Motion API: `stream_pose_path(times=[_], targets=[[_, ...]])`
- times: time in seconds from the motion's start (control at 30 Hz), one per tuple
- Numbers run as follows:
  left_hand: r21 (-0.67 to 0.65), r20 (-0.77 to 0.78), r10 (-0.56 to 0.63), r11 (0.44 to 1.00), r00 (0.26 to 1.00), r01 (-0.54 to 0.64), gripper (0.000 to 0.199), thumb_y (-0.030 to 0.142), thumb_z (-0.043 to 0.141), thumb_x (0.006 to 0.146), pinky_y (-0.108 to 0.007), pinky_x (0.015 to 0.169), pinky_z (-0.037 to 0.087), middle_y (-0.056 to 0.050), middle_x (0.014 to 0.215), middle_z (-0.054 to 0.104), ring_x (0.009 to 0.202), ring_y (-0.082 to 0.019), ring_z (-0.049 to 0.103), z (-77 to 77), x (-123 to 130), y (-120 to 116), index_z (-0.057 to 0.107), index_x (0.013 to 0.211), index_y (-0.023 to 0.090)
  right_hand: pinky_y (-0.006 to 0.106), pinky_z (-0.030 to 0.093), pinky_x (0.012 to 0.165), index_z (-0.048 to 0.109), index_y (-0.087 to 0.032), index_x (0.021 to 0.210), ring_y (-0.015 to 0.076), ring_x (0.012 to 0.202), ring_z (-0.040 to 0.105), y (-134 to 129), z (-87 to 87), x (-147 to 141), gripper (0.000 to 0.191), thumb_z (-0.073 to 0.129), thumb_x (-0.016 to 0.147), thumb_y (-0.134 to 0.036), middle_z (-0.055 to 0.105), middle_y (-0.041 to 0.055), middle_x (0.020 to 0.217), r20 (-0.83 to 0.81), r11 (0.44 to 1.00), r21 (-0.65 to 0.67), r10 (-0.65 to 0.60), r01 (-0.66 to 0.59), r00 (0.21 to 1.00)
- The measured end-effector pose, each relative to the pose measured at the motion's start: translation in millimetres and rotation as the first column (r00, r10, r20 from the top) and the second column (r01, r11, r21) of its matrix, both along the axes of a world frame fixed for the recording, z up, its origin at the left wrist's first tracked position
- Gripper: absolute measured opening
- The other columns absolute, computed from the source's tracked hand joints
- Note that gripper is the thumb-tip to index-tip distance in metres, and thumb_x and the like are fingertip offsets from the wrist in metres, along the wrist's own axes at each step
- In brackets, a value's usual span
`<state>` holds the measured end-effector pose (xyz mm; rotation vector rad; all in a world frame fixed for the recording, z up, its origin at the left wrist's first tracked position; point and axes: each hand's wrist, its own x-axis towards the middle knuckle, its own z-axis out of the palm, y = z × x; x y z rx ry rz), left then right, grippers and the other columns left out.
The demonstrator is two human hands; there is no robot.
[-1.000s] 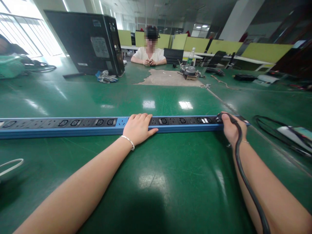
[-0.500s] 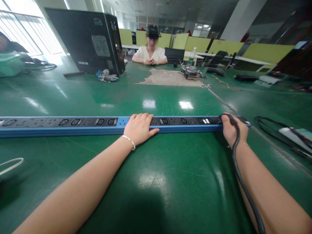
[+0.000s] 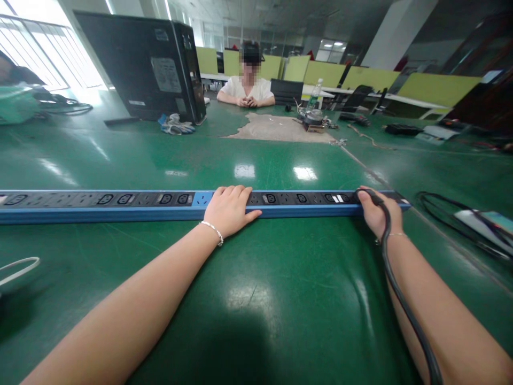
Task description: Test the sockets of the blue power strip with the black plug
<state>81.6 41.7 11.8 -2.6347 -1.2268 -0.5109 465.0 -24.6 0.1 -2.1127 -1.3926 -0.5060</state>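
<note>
A long blue power strip (image 3: 224,212) with a row of black sockets and one blue socket lies across the green table, running out of view on the left. My left hand (image 3: 228,211) clasps it just right of the blue socket, fingers over the top and thumb along the near side. Close to the strip's right end, my right hand (image 3: 380,213) grips a black power plug (image 3: 364,194) against the socket face. How deep the plug sits is hidden by my fingers. Its thick black cord (image 3: 395,283) trails down over my right forearm.
Black cables and a white device (image 3: 476,222) lie to the right. A black computer case (image 3: 140,69) and gloves (image 3: 176,125) stand at the back left. Opposite sits a person (image 3: 246,91), near a bottle (image 3: 315,95). A white loop (image 3: 20,270) shows at the left edge.
My right hand has shifted slightly left along the power strip with the plug in its grip. My left hand has stayed in place.
</note>
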Motion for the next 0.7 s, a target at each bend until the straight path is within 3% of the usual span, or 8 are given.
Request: stream_pose_path(times=[0.2, 0.7], targets=[[0.012, 0.001, -0.001, 1.000, 1.000, 0.001, 0.061, 0.060, 0.040, 0.085, -0.039, 0.095, 0.033, -0.012, 0.120, 0.057, 0.111, -0.027, 0.051, 0.1, 0, 0, 0.045, 0.126, 0.015, 0.046, 0.025, 0.105, 0.063, -0.019, 0.114, 0.0252, 0.123, 0.046, -2, -2.3, -9, 0.042, 0.037, 0.086, -0.037, 0.063, 0.0117, 0.118, -0.108, 0.998, -0.057, -0.041, 0.035, 0.993], [0.001, -0.006, 0.015, 1.000, 1.000, -0.015, 0.060, 0.059, 0.040, 0.085, -0.039, 0.096, 0.032, -0.012, 0.120, 0.057, 0.112, -0.027, 0.051, 0.6, 1, -1, 0.045, 0.126, 0.016, 0.049, 0.025, 0.104, 0.063, -0.020, 0.115, 0.0271, 0.121, 0.047, -4, -10.7, -4, 0.044, 0.040, 0.084, -0.041, 0.064, 0.0134, 0.115, -0.119, 0.999, 0.027, -0.015, 0.018, 0.993]])
